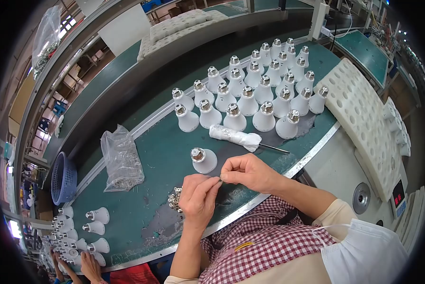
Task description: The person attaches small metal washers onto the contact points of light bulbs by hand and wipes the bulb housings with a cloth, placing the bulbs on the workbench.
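While both sets of fingers are pinched together, their tips meet on a tiny piece, too small to identify. The left hand and right hand are just on the near side of the lone bulb body, which stands cap up on the counter. Left of the lone bulb body and nearer, small metal parts lie piled beside the left hand.

Risks, as judged: the tiny piece could slip, since only fingertips hold it, and get lost in the pile. A knuckle bump could tip the lone bulb body, it being so near. The wrapped-handle tool, beyond the lone bulb body, could roll if nudged and knock the bulb group standing past it.

Containers: clear plastic bag, left of the lone bulb body, holds many thin metal bits. Blue basket, farther left of it, contents unclear. Foam tray, well right of it, has rows of round holes; more white bodies show at its far side. Far left of the lone bulb body, a co-worker's hand is by another bulb cluster.
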Tool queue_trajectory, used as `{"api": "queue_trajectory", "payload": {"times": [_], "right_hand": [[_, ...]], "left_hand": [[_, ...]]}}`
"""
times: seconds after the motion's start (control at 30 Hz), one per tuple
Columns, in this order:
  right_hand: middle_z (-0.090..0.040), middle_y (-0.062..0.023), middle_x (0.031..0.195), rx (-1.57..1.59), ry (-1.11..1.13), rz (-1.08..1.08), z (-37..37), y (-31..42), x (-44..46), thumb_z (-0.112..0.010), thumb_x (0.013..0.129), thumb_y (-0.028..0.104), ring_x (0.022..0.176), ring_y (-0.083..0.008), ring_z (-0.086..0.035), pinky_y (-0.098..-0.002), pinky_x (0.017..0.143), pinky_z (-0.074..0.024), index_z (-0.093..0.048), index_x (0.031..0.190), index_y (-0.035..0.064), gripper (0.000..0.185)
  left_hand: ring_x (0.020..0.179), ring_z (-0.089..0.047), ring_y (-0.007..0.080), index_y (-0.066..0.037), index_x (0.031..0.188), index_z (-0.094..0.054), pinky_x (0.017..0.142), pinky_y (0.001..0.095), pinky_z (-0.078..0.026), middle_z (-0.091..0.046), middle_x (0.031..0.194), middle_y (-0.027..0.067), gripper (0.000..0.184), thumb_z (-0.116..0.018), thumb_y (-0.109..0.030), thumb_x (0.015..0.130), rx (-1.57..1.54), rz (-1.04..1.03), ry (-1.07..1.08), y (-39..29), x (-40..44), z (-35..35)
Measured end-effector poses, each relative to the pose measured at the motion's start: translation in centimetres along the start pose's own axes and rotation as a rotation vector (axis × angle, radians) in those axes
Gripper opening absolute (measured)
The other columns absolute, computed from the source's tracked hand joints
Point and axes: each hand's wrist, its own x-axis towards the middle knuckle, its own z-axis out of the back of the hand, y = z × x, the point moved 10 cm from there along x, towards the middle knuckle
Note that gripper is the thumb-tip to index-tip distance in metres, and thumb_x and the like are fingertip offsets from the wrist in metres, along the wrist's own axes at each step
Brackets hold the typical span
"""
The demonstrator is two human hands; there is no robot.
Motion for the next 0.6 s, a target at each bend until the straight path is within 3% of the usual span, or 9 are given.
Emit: {"api": "queue_trajectory", "payload": {"times": [0.13, 0.27, 0.37, 0.43, 0.47, 0.6], "right_hand": [[-0.056, 0.0027, 0.074, -0.026, -0.001, 0.031, 0.0, 0.2, 0.4, -0.060, 0.086, 0.012, 0.068, -0.0028, -0.048, -0.0198, 0.060, -0.0394, -0.060, 0.079, 0.0001, 0.014], [-0.056, 0.0018, 0.070, -0.195, -0.019, 0.100, 0.0, 1.8, 1.9, -0.060, 0.084, 0.010, 0.066, -0.0036, -0.048, -0.0210, 0.059, -0.0403, -0.059, 0.077, -0.0002, 0.013], [-0.060, -0.0050, 0.067, -0.382, -0.077, 0.218, 0.4, 4.2, 4.2, -0.061, 0.079, 0.012, 0.062, -0.0092, -0.054, -0.0249, 0.057, -0.0430, -0.060, 0.075, -0.0021, 0.015], [-0.060, -0.0036, 0.066, -0.696, -0.086, 0.220, 0.2, 5.3, 5.9, -0.062, 0.080, 0.012, 0.060, -0.0070, -0.053, -0.0240, 0.055, -0.0425, -0.061, 0.077, -0.0022, 0.014], [-0.061, -0.0092, 0.061, -0.767, -0.098, 0.255, 0.4, 5.3, 6.8, -0.063, 0.075, 0.014, 0.057, -0.0123, -0.056, -0.0277, 0.053, -0.0437, -0.062, 0.075, -0.0031, 0.017], [-0.063, -0.0131, 0.065, -0.947, -0.032, 0.131, -0.3, 5.2, 8.3, -0.061, 0.072, 0.016, 0.060, -0.0194, -0.061, -0.0312, 0.057, -0.0463, -0.064, 0.075, -0.0030, 0.020]], "left_hand": [[0.069, -0.056, 0.0233, -0.001, 0.083, -0.062, 0.060, 0.0302, -0.045, -0.059, 0.074, 0.0088, 0.017, -0.070, 0.003, 0.069, 0.039, -0.073, -0.056, -0.3, -0.1, 0.2], [0.068, -0.056, 0.0238, -0.001, 0.082, -0.061, 0.061, 0.0300, -0.045, -0.058, 0.074, 0.0096, 0.013, -0.067, 0.005, 0.072, 0.079, -0.018, -0.111, 1.2, -0.2, 1.1], [0.067, -0.057, 0.0196, 0.000, 0.090, -0.062, 0.062, 0.0287, -0.046, -0.059, 0.074, 0.0089, 0.016, -0.066, 0.004, 0.075, 0.131, 0.079, -0.160, 3.4, 0.2, 2.0], [0.066, -0.056, 0.0137, 0.001, 0.102, -0.060, 0.062, 0.0267, -0.046, -0.058, 0.073, 0.0067, 0.029, -0.068, 0.000, 0.074, 0.060, 0.386, -0.110, 6.8, 0.3, 1.5], [0.066, -0.056, 0.0137, 0.001, 0.102, -0.060, 0.062, 0.0267, -0.046, -0.058, 0.073, 0.0067, 0.029, -0.068, 0.000, 0.074, 0.059, 0.389, -0.119, 7.0, 0.5, 1.6], [0.060, -0.049, 0.0086, 0.001, 0.112, -0.058, 0.057, 0.0231, -0.043, -0.055, 0.068, 0.0022, 0.041, -0.072, -0.008, 0.074, -0.014, 0.568, 0.034, 9.4, 0.1, 0.0]]}}
